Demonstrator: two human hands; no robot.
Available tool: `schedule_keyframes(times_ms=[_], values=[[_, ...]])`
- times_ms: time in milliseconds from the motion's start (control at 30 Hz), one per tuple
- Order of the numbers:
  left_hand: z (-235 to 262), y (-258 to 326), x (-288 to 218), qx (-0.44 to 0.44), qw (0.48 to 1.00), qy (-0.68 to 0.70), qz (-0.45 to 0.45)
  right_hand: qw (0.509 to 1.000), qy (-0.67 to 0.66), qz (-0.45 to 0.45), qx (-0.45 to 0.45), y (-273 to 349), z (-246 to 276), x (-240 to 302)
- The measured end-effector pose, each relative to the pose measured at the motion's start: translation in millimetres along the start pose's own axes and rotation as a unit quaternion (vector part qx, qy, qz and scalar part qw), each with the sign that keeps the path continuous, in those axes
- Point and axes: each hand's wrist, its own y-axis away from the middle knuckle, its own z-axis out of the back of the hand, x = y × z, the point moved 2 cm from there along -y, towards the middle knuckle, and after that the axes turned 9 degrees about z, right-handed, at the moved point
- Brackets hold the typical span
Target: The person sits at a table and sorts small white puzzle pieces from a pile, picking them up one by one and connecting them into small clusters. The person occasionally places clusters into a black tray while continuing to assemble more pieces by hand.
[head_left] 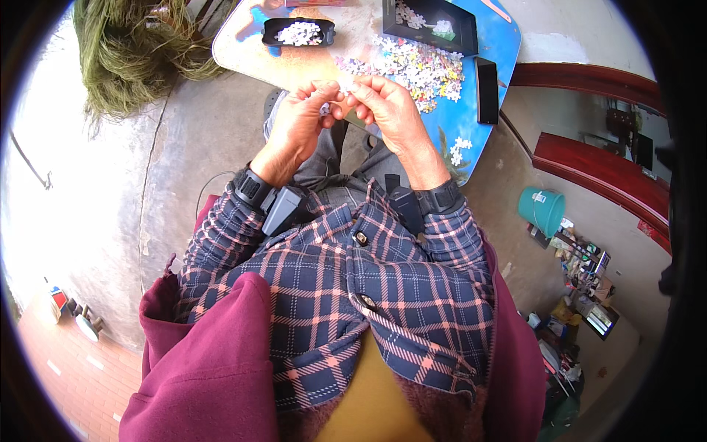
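Observation:
My left hand (300, 124) and my right hand (390, 110) meet just over the near edge of the table. Between their fingertips is a small pale jigsaw puzzle piece (346, 85), pinched from both sides. Another whitish piece (325, 109) shows tucked against the curled fingers of my left hand. Just beyond my right hand spreads a heap of loose jigsaw pieces (423, 70), mostly white with some coloured ones. A black tray (329, 34) at the far left holds more white pieces. Whether the pinched piece is one or several joined, I cannot make out.
The blue and tan patterned table (243, 55) also bears a black box (469, 44) with pieces inside, a dark phone (487, 90) and a small cluster of pieces (460, 150). Green fibre strands (125, 59) hang at left. A teal bucket (542, 211) stands at right.

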Motion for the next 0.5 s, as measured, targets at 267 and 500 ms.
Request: schedule_keyframes(times_ms=[267, 500], values=[[-0.3, 2.6, -0.3, -0.003, 1.000, -0.017, -0.011, 0.999, 0.012, -0.024, -0.038, -0.7, 2.3, -1.0], [4.4, 1.9, -1.3, -0.004, 1.000, -0.004, -0.012, 0.999, 0.017, -0.028, -0.031, -3.7, -3.9, 0.3]])
